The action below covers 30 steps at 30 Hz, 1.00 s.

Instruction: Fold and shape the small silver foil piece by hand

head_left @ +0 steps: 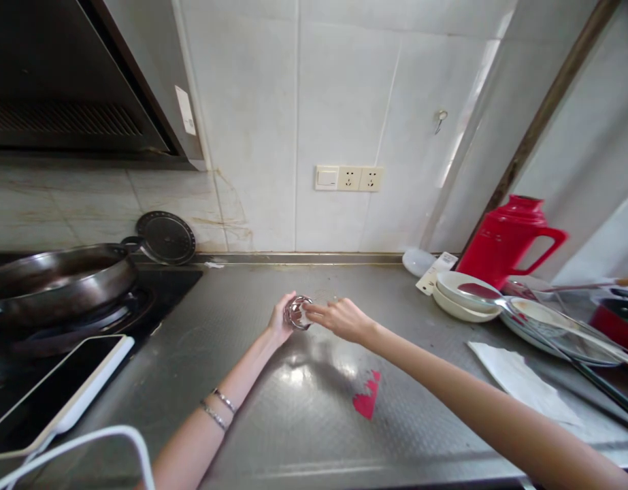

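Observation:
Above the middle of the steel counter (232, 408), my left hand (281, 320) is wrapped round the side of a small, shiny, wavy-rimmed bowl (296, 314). The bowl is tilted, its mouth turned towards my right hand. Whether it is glass or metal I cannot tell. My right hand (344, 319) reaches in from the right, fingers bent and pressed together at the bowl's mouth. Its fingertips overlap the opening; anything pinched between them is too small to make out. A torn red heart-shaped sticker (367, 397) lies on the counter below the right forearm.
At left, a large pan (58, 282) sits on the black cooktop, with a phone (63, 395) and white cable in front. A round black disc (165, 237) leans on the wall. Stacked dishes (467, 306), a red thermos (505, 238) and a white napkin (522, 381) are at right.

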### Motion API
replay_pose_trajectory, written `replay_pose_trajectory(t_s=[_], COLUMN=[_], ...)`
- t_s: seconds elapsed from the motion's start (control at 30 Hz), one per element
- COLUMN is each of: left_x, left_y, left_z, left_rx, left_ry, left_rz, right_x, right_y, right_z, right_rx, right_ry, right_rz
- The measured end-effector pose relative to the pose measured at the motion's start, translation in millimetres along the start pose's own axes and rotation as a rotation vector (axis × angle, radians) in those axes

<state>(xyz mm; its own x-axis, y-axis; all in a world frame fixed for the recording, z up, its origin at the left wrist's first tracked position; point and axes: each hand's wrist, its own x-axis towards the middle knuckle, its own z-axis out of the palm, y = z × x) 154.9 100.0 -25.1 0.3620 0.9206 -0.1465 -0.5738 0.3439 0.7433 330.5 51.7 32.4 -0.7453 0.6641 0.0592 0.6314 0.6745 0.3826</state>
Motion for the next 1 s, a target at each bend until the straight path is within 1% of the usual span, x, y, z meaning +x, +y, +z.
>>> replay_pose_trajectory(t_s=[0.07, 0.13, 0.27, 0.4, 0.5, 0.57, 0.63, 0.73, 0.87, 0.97, 1.0], left_x=[1, 0, -3, -3, 0, 2, 3, 2, -4, -7, -8], left_y=[1, 3, 4, -3, -8, -11, -13, -15, -12, -5, -2], left_z=[0.2, 0.0, 0.3, 0.7, -0.6, -1.8, -2.4, -0.7, 5.6, 8.7, 8.6], left_rx=[-0.01, -0.02, -0.045, -0.052, -0.062, -0.072, -0.079, -0.081, -0.087, -0.106, -0.108], left_ry=[0.017, 0.004, 0.023, 0.056, 0.094, 0.122, 0.14, 0.128, 0.042, -0.066, -0.101], left_rz=[0.064, 0.108, 0.164, 0.225, 0.248, 0.248, 0.243, 0.246, 0.227, 0.145, 0.107], right_x=[3, 5, 11, 24, 35, 39, 41, 39, 30, 16, 11], right_y=[-7, -16, -38, -63, -76, -79, -78, -71, -54, -36, -29], right_z=[1, 2, 4, 17, 34, 44, 51, 54, 46, 36, 33], right_rx=[0.022, 0.084, 0.292, 0.549, 0.739, 0.827, 0.873, 0.881, 0.817, 0.627, 0.551], right_ry=[-0.013, -0.008, 0.064, 0.213, 0.409, 0.508, 0.555, 0.565, 0.477, 0.389, 0.36], right_rz=[0.056, 0.112, 0.221, 0.333, 0.434, 0.455, 0.466, 0.459, 0.38, 0.315, 0.256])
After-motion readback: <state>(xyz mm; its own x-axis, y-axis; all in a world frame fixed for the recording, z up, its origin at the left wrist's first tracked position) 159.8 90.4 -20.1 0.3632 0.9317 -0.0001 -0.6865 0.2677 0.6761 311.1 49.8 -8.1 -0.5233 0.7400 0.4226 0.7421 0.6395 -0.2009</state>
